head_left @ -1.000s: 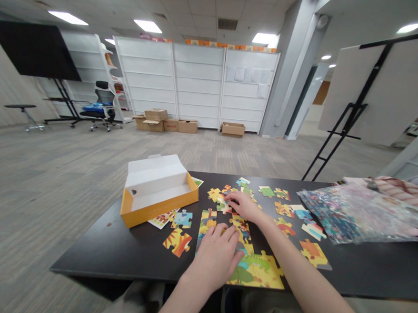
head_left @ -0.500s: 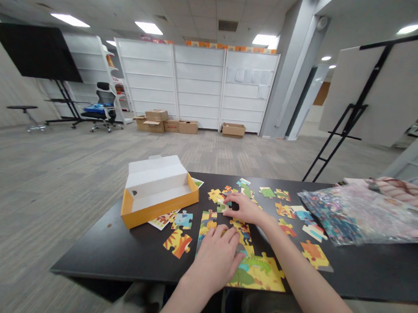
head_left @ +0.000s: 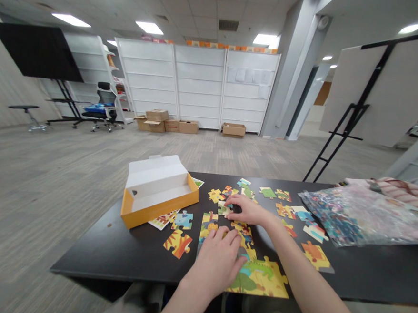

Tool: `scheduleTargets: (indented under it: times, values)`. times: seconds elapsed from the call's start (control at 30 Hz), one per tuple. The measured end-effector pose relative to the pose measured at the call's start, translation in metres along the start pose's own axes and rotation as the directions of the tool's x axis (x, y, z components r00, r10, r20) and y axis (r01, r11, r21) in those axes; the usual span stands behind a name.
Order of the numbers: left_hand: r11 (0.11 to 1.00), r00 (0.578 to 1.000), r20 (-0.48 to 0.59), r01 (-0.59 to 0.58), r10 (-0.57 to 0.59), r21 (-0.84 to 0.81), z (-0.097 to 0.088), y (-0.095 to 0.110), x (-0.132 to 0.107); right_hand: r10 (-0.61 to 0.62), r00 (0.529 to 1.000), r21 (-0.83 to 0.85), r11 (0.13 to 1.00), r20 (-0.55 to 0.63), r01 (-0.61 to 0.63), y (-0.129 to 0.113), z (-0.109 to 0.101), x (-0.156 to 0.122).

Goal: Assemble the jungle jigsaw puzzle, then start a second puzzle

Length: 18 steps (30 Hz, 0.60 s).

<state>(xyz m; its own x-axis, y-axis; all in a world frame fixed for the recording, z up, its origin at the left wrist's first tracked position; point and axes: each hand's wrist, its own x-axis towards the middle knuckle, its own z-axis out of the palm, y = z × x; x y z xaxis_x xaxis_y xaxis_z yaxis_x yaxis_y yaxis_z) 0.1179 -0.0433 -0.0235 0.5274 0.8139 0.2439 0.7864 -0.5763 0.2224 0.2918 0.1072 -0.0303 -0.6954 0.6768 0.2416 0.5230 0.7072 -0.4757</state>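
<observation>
A partly joined colourful puzzle [head_left: 258,276] lies at the near edge of the black table [head_left: 116,250]. My left hand [head_left: 218,262] rests flat on its left part, fingers spread. Further back, my right hand [head_left: 246,209] pinches a green and yellow puzzle piece [head_left: 223,208] just above the joined section. Loose pieces lie scattered around: an orange one [head_left: 177,242] and a blue one [head_left: 183,219] at the left, several more [head_left: 281,195] behind my right hand.
An open yellow box [head_left: 156,191] with a white inside stands at the table's back left. A clear plastic bag [head_left: 358,217] lies at the right. Beyond the table are carpeted floor, cardboard boxes [head_left: 166,121], an office chair [head_left: 101,103] and an easel [head_left: 351,114].
My right hand has drawn the puzzle piece nearer, toward the joined section. My left hand has stayed on the puzzle.
</observation>
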Motion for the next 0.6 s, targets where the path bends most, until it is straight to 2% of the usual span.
scheduleTargets:
  times: [0.2,0.4,0.6]
  values:
    - [1.000,1.000,0.012,-0.009,0.009,-0.007,-0.004,0.003,-0.001,-0.036,0.999,-0.007,0.999,0.022,0.036,0.002,-0.001,0.000]
    - [1.000,1.000,0.005,-0.002,0.002,-0.010,-0.004,0.003,0.001,0.022,0.999,-0.075,0.997,-0.032,-0.024,0.006,0.008,0.003]
    - [1.000,1.000,0.020,0.013,-0.013,-0.017,-0.001,0.001,0.004,0.018,0.995,-0.151,0.988,-0.100,-0.033,0.005,0.018,0.009]
